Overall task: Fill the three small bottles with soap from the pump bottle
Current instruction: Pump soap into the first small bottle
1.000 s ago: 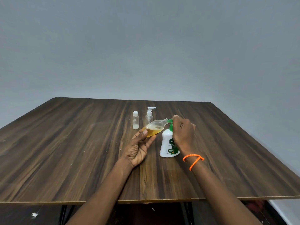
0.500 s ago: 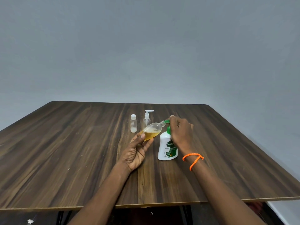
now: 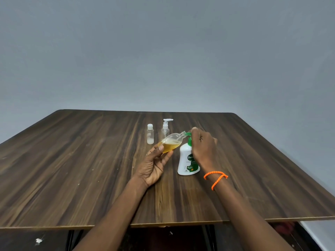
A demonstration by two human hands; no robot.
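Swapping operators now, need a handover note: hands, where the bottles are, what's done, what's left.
Left hand holds the tilted clear bottle, part full of amber soap, its open neck at the green nozzle.
Right hand rests on top of the pump bottle, which stands on the table; whether it is pressing, I cannot tell.
The capped small bottle and the small pump-top bottle stand upright behind; the pump-top one looks empty, the capped one shows something whitish low down.
Done: first bottle partly filled.
Left: finish it, then fill the other two.
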